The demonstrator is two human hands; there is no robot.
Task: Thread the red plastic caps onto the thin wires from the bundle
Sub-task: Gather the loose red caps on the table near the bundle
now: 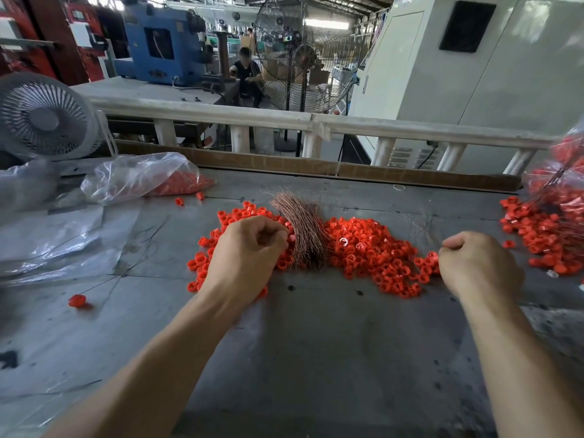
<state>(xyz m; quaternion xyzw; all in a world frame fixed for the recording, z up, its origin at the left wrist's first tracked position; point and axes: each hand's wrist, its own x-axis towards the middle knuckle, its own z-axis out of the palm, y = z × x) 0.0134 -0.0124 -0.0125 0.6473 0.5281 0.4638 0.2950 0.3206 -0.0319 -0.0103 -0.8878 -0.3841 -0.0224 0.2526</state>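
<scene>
A heap of small red plastic caps (373, 251) lies spread across the middle of the grey table (331, 343). A bundle of thin coppery wires (303, 229) rests on the heap, fanned out at its far end. My left hand (249, 248) sits on the caps just left of the bundle, its fingers curled with the fingertips pinched together at the bundle's edge; whether they hold a wire I cannot tell. My right hand (477, 263) is at the heap's right edge, fingers curled and pinching something thin that I cannot make out.
A plastic bag with red caps (148, 178) lies at the back left beside a white fan (44, 118). More caps threaded on wires pile up at the right edge (550, 222). A single cap on a wire (77, 300) lies front left. A cardboard strip and white rail border the far side.
</scene>
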